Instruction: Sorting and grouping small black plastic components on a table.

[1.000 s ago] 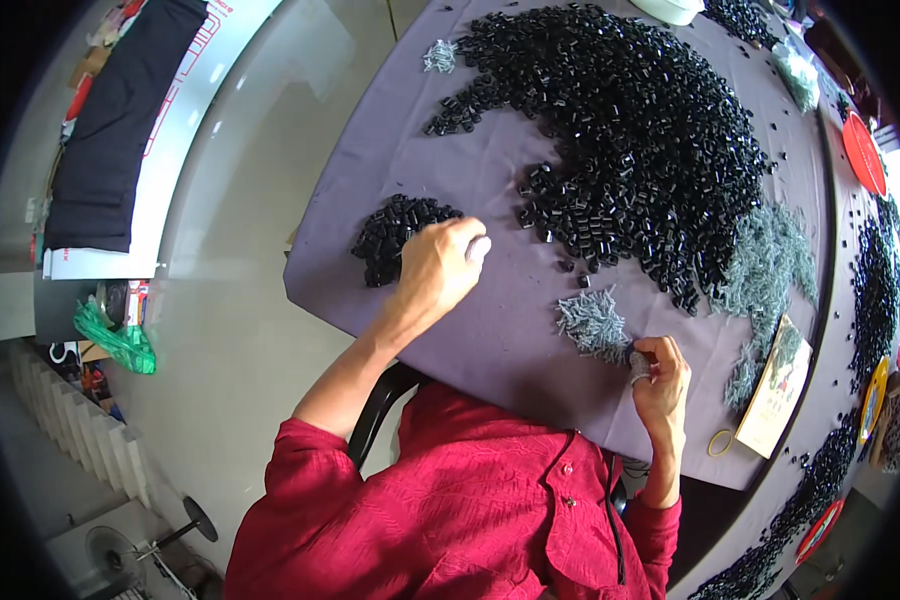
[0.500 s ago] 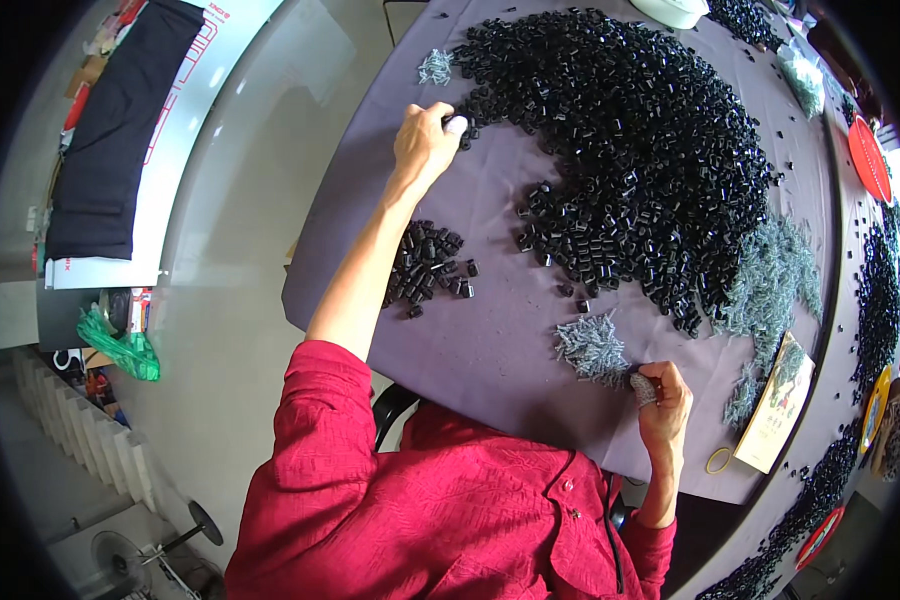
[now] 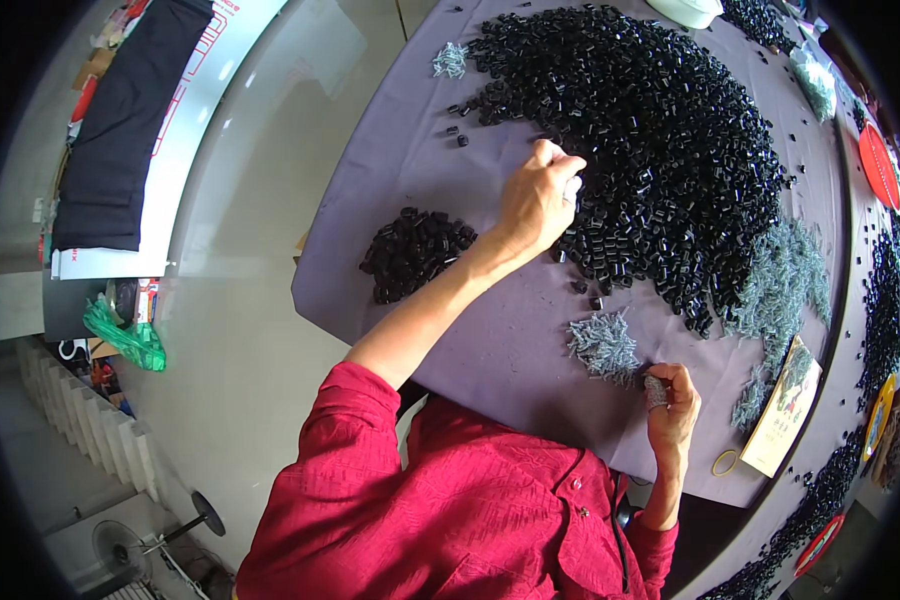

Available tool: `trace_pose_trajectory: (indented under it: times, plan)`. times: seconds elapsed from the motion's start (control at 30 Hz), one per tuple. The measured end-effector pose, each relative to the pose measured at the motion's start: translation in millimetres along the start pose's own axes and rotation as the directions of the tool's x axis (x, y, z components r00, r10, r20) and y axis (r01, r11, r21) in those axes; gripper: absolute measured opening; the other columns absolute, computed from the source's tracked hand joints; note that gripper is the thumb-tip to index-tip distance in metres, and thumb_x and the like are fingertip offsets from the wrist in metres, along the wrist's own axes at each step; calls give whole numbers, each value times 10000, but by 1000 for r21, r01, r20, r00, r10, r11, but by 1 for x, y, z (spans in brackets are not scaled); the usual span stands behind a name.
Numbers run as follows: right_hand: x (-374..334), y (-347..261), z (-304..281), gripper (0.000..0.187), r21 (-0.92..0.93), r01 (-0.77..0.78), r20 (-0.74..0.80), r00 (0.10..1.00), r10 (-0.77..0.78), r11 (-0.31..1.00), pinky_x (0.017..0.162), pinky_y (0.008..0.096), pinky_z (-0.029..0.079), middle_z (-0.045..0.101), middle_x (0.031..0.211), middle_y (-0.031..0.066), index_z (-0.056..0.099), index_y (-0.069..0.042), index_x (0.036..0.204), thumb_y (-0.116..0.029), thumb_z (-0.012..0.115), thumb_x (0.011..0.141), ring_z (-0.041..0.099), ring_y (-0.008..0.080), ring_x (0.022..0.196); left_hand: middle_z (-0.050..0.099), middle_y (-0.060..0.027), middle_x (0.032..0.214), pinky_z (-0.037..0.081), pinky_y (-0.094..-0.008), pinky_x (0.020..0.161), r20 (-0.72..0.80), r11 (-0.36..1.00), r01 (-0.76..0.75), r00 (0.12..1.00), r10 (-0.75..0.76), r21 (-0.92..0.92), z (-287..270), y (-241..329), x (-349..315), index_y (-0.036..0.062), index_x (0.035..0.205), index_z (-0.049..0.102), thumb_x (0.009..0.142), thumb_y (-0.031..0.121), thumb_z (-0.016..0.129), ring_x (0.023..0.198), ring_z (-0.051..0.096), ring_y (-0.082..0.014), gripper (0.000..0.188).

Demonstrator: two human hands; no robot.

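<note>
Across the purple-grey cloth-covered table [image 3: 490,350] spreads a large heap of small shiny black plastic pieces [image 3: 660,150]. My left hand [image 3: 540,205] is at the heap's left inner edge, its fingers curled together and a white cover on one digit; what they hold is hidden. A smaller pile of black pieces [image 3: 415,255] lies left of my left forearm. My right hand [image 3: 675,405] rests near the table's front edge, fingers pinched, with a grey textured wrap on one finger. Just beside it is a small pile of grey screw-like pieces [image 3: 605,347].
A larger spread of grey screw-like pieces [image 3: 785,275] borders the heap at right, near a printed yellowish card [image 3: 780,410] and a yellow ring [image 3: 724,463]. A little grey cluster [image 3: 450,60] sits far left. A white bowl [image 3: 688,10] and red basket [image 3: 878,165] stand farther off.
My left hand has moved right and nearer, from the heap's far left tip to its inner edge. My right hand stays beside the small grey pile. The whole view has shifted slightly.
</note>
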State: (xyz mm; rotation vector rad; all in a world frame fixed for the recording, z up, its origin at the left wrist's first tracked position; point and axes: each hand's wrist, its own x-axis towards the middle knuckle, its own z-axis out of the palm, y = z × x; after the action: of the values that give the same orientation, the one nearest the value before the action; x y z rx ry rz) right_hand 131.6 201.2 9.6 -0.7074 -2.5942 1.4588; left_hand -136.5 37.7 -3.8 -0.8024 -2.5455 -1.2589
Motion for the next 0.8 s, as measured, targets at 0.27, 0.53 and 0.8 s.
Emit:
trace_pose_trajectory:
  times: [0.27,0.53,0.8]
  plan:
    - [-1,-3,2,201,-18,61,-51,997,-62,998,666,280,473,590,775,83,558,-6,889,117,531,732,579,189,705,689,-71,789,492,-273,615,-10,953,300,954,-300,54,-71,-69,1,56,938,696,817,88,665,668,618,-127,130]
    - [-4,-1,4,210,121,66,-100,994,-54,990,671,265,483,608,805,66,567,-6,894,118,513,733,594,157,729,685,-51,763,489,-275,607,150,939,343,927,-344,34,-64,-67,16,62,944,695,810,136,656,647,610,-111,158]
    - [-6,2,0,190,108,-43,-72,996,51,993,673,243,475,607,761,46,573,11,896,120,538,745,584,94,724,678,-137,766,507,-377,671,-130,933,346,934,-333,99,-58,-90,34,106,839,706,784,153,620,737,666,-301,112]
